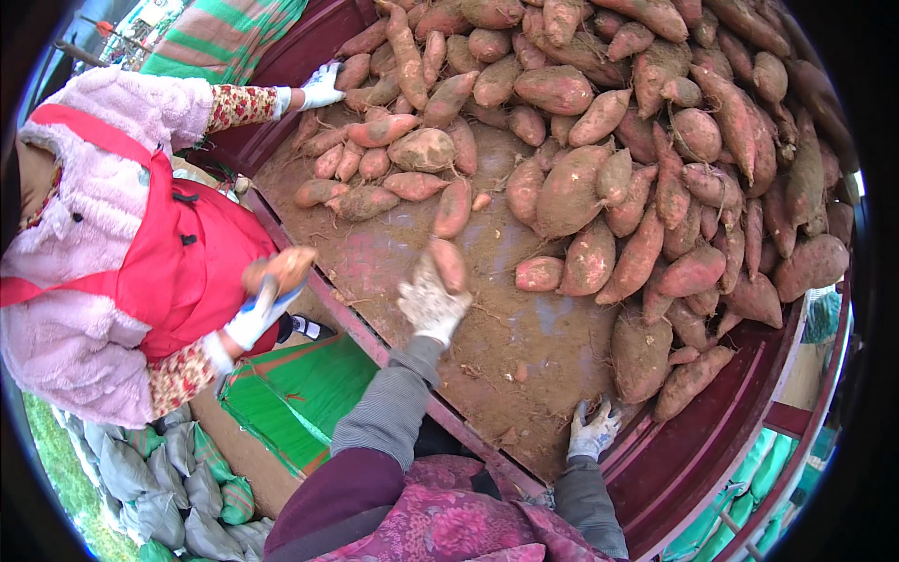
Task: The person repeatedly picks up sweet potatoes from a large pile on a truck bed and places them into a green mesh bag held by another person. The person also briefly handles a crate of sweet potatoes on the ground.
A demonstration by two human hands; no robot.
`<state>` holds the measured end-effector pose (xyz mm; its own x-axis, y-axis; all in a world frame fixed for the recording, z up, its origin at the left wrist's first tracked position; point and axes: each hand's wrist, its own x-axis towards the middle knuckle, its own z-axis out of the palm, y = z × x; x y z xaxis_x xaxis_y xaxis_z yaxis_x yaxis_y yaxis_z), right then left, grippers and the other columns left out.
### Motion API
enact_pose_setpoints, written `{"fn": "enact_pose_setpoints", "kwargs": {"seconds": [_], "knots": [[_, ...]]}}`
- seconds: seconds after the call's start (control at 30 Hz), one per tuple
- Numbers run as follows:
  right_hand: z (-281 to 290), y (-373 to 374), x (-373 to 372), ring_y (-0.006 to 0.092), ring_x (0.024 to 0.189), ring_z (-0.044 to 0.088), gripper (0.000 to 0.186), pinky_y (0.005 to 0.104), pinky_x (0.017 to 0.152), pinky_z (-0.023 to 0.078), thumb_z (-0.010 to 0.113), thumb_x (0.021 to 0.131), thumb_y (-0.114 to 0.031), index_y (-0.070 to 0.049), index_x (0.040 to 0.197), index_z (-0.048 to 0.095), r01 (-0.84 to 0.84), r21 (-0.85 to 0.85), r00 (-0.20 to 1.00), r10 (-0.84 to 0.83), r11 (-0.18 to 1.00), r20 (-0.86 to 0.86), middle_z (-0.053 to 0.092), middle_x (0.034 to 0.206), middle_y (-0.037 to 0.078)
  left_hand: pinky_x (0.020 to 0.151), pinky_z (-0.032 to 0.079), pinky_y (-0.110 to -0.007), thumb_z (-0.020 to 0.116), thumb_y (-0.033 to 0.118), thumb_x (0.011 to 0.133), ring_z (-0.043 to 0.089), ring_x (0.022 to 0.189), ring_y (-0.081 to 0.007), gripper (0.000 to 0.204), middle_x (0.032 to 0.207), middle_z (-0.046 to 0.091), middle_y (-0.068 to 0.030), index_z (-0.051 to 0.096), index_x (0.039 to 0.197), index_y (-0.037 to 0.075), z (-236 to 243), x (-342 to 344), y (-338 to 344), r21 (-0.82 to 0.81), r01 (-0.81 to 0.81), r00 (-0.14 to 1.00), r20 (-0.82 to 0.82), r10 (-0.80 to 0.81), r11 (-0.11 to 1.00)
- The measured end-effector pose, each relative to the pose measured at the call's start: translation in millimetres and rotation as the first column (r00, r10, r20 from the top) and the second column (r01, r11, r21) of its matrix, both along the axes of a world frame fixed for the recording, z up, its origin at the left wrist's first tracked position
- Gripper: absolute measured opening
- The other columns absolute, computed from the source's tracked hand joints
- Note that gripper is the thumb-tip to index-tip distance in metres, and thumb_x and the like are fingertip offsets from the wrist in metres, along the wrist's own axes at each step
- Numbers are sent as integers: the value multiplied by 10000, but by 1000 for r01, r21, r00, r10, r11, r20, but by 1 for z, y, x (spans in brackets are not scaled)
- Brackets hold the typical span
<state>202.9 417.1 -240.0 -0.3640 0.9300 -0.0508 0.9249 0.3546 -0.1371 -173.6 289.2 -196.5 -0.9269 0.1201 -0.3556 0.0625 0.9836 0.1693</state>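
Nearby, the gloved right hand (592, 433) rests, fingers apart, on the truck bed (496, 384), beside the maroon side wall (721, 412). Further in, the left hand (435, 304) holds a reddish sweet potato (449, 264) over the bed, though blur obscures the exact grip. Leftward, a co-worker's gloved hand (255, 323) grips another tuber (281, 269). Beyond lies a large soil-covered pile (571, 187).

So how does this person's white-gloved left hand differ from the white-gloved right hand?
The left hand looks smeared brown; the right hand is whiter, with bluish marks. The left hand touches an oblong reddish sweet potato; the right hand shows none in its grip. The right hand is nearer the dark-red side wall than the left hand. Both are gloved.
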Motion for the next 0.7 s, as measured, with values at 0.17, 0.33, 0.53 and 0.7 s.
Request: {"fn": "enact_pose_setpoints", "kwargs": {"seconds": [0.17,0.33,0.53,0.7], "knots": [[6,-1,-2,441,1150,544,577,537,963,472,741,835,-408,-131,1322,603,25,-43,1000,-24,999,15,543,1291,246,1077,291,-656,800,445,637,362,1361,-374,1145,1469,428,-101,263,1589,106,-13,56,31,30,544,816,-252,-521,838],[6,1,-1,429,1165,548,611,530,958,488,750,821,-442,-154,1338,600,36,-53,998,-33,998,45,544,1293,235,1157,224,-640,799,425,658,477,1310,-315,1065,1368,540,-102,326,1548,83,-13,40,40,-2,621,757,-261,-600,784],[0,2,5,438,1159,552,603,533,959,496,740,821,-473,-153,1317,619,13,-38,999,-15,999,-42,552,1285,241,866,542,-289,791,39,719,671,870,-204,773,1021,691,-110,496,1432,-7,35,30,-9,921,-297,955,282,94,252],[-1,3,7,416,1147,559,608,526,943,501,719,837,-500,-149,1323,616,12,-49,999,-14,999,-38,553,1285,220,1152,410,-385,600,155,811,556,1294,-287,699,1434,526,-229,443,1439,-108,77,71,-143,862,-421,907,390,-162,-281]]}}
